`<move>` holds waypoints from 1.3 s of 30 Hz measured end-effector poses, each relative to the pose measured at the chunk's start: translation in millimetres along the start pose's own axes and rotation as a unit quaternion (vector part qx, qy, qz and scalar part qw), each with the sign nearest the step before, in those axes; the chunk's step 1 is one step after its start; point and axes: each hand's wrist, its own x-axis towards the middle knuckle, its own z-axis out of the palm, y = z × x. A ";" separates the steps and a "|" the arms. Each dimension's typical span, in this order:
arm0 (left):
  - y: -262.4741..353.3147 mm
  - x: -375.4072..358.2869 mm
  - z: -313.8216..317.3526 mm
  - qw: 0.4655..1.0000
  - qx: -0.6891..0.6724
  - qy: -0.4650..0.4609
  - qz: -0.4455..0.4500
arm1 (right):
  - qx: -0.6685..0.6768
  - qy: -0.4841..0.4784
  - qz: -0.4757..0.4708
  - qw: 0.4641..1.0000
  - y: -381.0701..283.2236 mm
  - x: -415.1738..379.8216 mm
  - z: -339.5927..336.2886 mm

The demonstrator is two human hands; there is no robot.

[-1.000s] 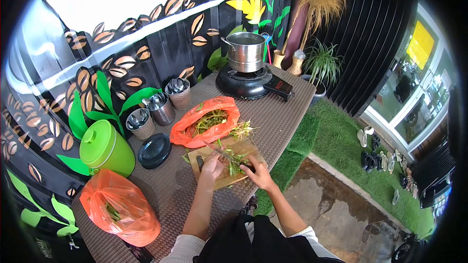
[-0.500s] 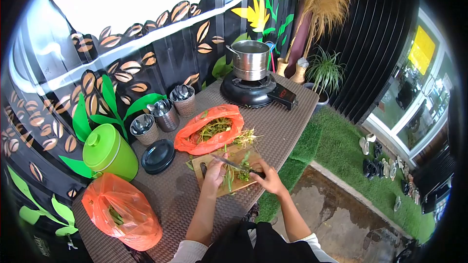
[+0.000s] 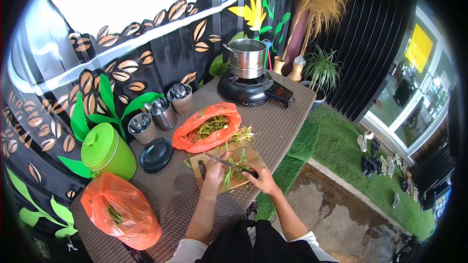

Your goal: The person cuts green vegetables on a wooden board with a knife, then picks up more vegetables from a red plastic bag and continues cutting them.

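Observation:
My right hand is closed around the dark handle of a knife, its blade slanting up and left across my left hand. My left hand is closed over the board, pinching leafy green stems that hang below the blade. Beneath both hands lies a wooden cutting board, strewn with cut leaves and stems. Just beyond it an orange plastic bag gapes, filled with greens. A bunch of pale, root-like ends sticks out at its right side.
A steel pot stands on a black portable stove at the table's far end. Along the wall are several cutlery cups, a stack of dark plates and a green lidded bucket. Another orange bag rests at the near left.
My right hand and the knife have shifted slightly left, bringing the blade further over my left hand. The whole view has moved a little. Both hands keep their grip.

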 end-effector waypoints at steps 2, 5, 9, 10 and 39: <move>-4.9 3.4 -4.7 1.000 -0.011 -0.003 0.000 | -0.032 0.030 0.003 0.999 3.0 -2.6 2.3; -8.1 2.9 -5.3 1.000 -0.007 -0.024 -0.010 | -0.004 0.060 -0.035 0.998 3.4 -6.2 6.3; -10.7 -2.5 0.4 0.999 0.024 -0.029 -0.031 | -0.037 0.093 -0.009 0.995 17.6 -7.5 16.1; -15.6 -1.8 0.5 0.998 -0.010 -0.033 -0.053 | -0.042 0.100 -0.013 0.994 15.3 -8.3 16.8; -23.0 -7.5 4.6 0.982 -0.156 -0.016 -0.107 | 0.140 0.111 0.064 0.982 28.3 6.4 59.2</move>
